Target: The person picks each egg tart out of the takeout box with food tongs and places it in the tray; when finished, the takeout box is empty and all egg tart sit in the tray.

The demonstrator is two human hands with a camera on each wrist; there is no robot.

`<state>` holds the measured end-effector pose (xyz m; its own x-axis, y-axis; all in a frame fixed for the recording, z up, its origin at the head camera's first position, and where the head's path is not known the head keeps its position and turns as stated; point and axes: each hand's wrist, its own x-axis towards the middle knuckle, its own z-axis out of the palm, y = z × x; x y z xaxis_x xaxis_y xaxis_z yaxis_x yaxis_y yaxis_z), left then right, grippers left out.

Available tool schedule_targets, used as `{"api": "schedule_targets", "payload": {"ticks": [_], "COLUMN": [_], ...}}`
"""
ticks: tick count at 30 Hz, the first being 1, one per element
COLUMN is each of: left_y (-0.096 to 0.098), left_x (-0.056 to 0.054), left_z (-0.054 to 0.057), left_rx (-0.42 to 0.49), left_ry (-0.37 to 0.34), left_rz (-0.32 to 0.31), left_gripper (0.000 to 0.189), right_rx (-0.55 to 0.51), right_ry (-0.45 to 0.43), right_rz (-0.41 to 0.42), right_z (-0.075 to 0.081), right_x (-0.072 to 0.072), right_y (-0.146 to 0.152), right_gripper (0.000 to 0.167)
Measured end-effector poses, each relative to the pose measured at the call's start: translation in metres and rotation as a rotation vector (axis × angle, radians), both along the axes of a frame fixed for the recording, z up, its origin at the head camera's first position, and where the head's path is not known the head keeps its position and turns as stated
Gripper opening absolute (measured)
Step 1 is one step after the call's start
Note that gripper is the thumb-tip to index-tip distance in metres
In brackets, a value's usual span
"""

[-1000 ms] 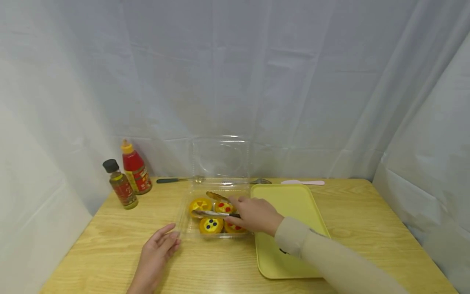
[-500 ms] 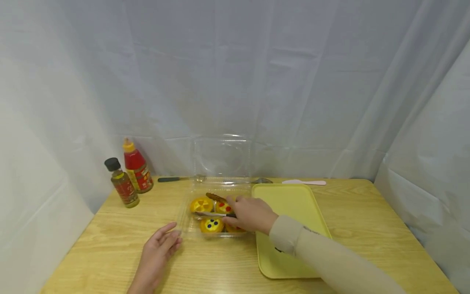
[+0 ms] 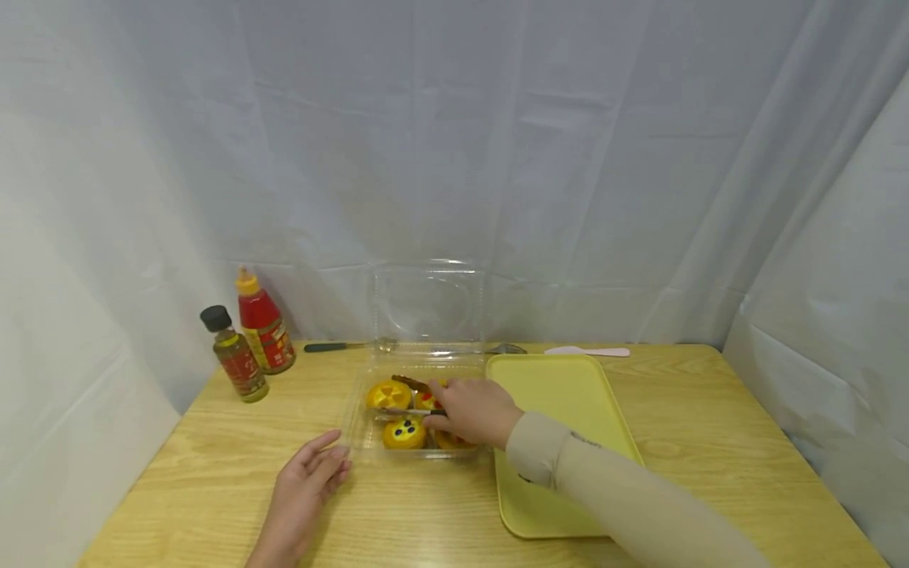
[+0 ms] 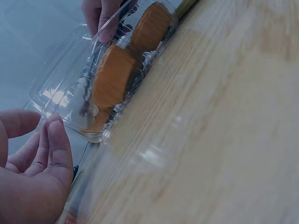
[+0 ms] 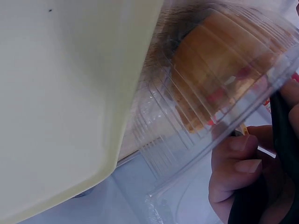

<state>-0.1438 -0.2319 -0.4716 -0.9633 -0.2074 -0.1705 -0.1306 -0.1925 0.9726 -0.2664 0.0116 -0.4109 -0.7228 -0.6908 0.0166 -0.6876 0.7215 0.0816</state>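
Observation:
In the head view my right hand (image 3: 477, 410) grips tongs (image 3: 410, 412) with dark handles and reaches over an open clear plastic box (image 3: 424, 454). The tongs' two arms are spread above several tarts inside. One tart with a cross-patterned top (image 3: 389, 394) lies back left, and a blue-dotted tart (image 3: 404, 434) front left. Two red-dotted tarts on the right are partly covered by my hand. Beside the box's left edge, my left hand (image 3: 305, 481) holds nothing, its fingers loosely bent. The right wrist view shows fingers around the black handle (image 5: 282, 126).
A yellow tray (image 3: 568, 505) stands right of the box. Behind lie a dark-handled utensil (image 3: 327, 347), a fork (image 3: 506, 349) and a pink knife (image 3: 589, 352). A red sauce bottle (image 3: 266, 327) and a black-capped bottle (image 3: 237, 363) stand back left.
My right hand has moved a little left with the tongs. The blue-dotted tart has shifted slightly left and looks a bit tilted. My left hand has stayed in place.

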Motion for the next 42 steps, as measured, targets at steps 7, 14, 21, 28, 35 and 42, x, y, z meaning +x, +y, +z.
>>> {"api": "schedule_targets", "payload": {"ticks": [7,14,21,28,35,42], "left_y": [0.002,0.003,0.003,0.002,0.001,0.000], "left_x": [-0.002,-0.002,-0.002,-0.001,0.000,-0.001], "left_z": [0.000,-0.001,-0.001,0.001,-0.002,-0.003], "left_rx": [-0.008,-0.002,-0.023,-0.040,-0.024,-0.016], "left_ry": [-0.010,-0.018,-0.021,-0.005,0.004,-0.001], "left_rz": [0.000,0.004,-0.006,-0.015,-0.005,-0.009], "left_gripper": [0.051,0.050,0.049,0.051,0.053,0.054], "right_rx": [-0.035,-0.054,-0.112,-0.139,-0.165,-0.177], "right_ry": [-0.027,-0.043,-0.055,-0.040,-0.023,-0.015], "right_rz": [-0.020,-0.046,-0.052,-0.039,-0.041,-0.073], "right_z": [0.001,0.005,0.012,0.021,0.024,0.030], "right_x": [0.000,0.002,0.006,0.011,0.014,0.015], "right_y": [0.005,0.012,0.023,0.036,0.053,0.078], "right_gripper": [0.054,0.059,0.060,0.060,0.062,0.066]}}
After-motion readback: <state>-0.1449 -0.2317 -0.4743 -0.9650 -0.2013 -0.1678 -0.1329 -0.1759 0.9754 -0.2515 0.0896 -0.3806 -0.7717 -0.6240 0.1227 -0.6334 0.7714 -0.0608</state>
